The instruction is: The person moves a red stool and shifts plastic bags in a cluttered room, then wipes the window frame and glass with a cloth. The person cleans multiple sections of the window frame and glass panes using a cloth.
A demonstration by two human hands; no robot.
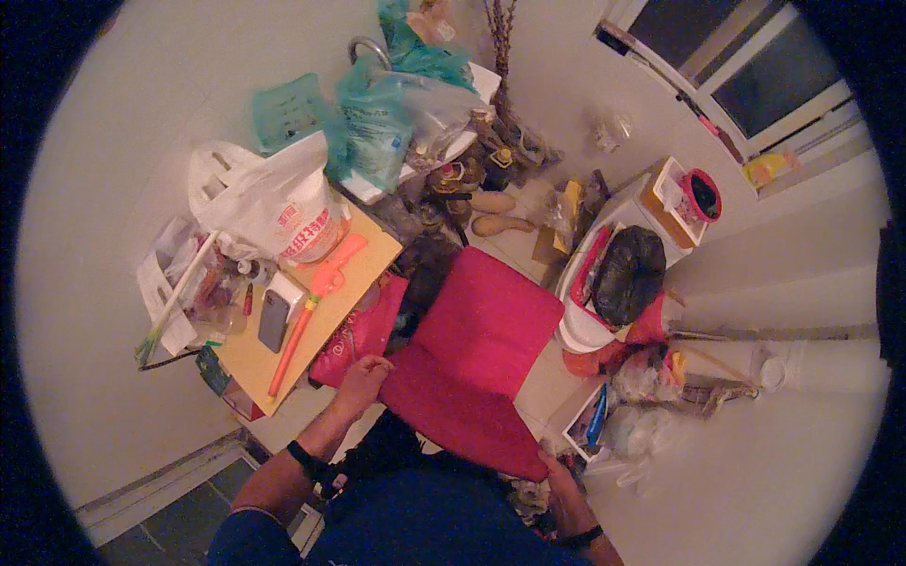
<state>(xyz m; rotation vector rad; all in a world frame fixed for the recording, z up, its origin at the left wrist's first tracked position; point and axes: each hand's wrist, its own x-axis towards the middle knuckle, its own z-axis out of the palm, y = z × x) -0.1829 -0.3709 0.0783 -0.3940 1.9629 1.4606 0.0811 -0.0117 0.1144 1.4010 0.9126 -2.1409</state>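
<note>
A red fabric piece (478, 339), bent across its middle like a seat pad and back, lies spread in front of my body. My left hand (368, 378) holds its near left corner between thumb and fingers. At its near right corner is my right hand (555, 470), gripping the edge, with most of its fingers hidden. Just left of the red fabric, beyond my left hand, a red printed bag (361, 332) leans by the wooden table.
The wooden table (375, 247) at left bears a white plastic bag (283, 205), a smartphone (273, 322) and an orange stick-like object (291, 350). Slippers (502, 226) lie on the floor ahead. At right stand a black bag (628, 276) and an open box (587, 424).
</note>
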